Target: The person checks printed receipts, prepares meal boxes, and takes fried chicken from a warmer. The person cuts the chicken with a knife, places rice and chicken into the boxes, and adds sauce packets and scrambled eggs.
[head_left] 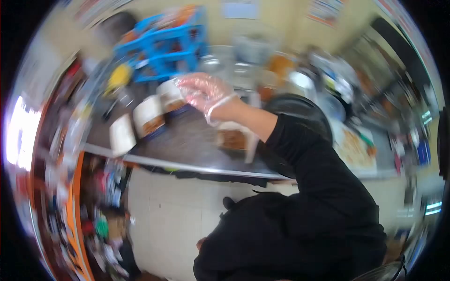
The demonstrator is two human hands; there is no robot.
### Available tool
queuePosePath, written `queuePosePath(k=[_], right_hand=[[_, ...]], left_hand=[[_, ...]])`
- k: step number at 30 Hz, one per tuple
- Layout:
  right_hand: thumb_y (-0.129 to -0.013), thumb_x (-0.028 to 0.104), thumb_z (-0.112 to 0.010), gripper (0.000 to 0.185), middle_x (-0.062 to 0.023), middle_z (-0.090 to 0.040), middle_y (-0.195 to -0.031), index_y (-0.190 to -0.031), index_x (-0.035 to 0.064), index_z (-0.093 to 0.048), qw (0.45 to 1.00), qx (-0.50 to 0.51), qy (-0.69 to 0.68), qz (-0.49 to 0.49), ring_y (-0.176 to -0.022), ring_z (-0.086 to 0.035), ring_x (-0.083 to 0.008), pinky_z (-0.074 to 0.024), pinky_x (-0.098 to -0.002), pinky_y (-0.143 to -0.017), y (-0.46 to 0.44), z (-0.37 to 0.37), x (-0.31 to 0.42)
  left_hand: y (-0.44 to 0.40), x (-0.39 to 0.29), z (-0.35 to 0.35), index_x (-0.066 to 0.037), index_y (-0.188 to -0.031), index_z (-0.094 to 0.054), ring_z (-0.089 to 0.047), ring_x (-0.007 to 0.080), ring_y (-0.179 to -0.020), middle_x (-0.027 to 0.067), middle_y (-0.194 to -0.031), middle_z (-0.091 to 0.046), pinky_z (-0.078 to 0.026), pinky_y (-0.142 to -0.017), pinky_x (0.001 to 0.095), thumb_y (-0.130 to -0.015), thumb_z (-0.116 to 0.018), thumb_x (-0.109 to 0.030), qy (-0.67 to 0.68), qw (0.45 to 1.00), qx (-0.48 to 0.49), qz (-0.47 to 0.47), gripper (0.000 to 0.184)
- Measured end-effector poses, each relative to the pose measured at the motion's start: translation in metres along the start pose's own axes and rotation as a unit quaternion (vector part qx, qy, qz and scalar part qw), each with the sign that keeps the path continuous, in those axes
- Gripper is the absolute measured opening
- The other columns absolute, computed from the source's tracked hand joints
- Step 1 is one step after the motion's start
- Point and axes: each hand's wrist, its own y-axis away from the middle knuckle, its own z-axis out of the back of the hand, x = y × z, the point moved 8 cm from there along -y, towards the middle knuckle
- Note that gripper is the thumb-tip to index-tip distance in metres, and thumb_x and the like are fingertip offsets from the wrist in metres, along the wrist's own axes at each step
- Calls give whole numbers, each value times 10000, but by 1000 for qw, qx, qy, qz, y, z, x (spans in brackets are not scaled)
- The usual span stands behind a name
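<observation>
and there was the right hand in a clear plastic glove [204, 96], out over the dark grey worktop [187, 136], its forearm slanting from near right to far left. just left of the fingers stood the small open white box with brown food [170, 97]; touching or merely close, the blur wouldn't say, and it smeared the box's long axis too. nearer and further left sat a second open white box with brown food [149, 119], while a third open white box [232, 138] lay on the near side of the wrist. fingers bent, but gripping? couldn't tell! the left hand was out of sight, so the right was plainly nearer.
</observation>
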Motion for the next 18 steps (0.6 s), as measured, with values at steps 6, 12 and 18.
queuePosePath(k=[6,12,18], right_hand=[[-739,135,-697,425,-133,-587,-1163,-1142,88,-568,790,-295,537,17,-1058,-568,-336,-465,-392,-903,240,322,67],[-711,556,-682,930,-141,-300,-1470,-1440,160,-259,538,-290,638,-468,-1333,-325,-334,-282,-427,-1092,528,559,28],[-636,601,-731,1149,-147,-182,-1529,-1497,227,-68,444,-148,576,-670,-1379,-242,-348,-262,-432,-1101,605,651,45]], left_hand=[[-88,-113,-11,-38,-826,-541,-621,306,-661,133,-636,-597,-485,-614,417,-793,-595,-245,27,988,115,-96,216],[-119,-231,-38,-27,-866,-562,-623,289,-654,121,-637,-602,-503,-634,400,-777,-627,-203,38,975,156,-153,207],[-81,-345,-38,-15,-906,-584,-625,273,-648,109,-638,-607,-521,-654,383,-762,-660,-160,-136,842,14,-522,218]])
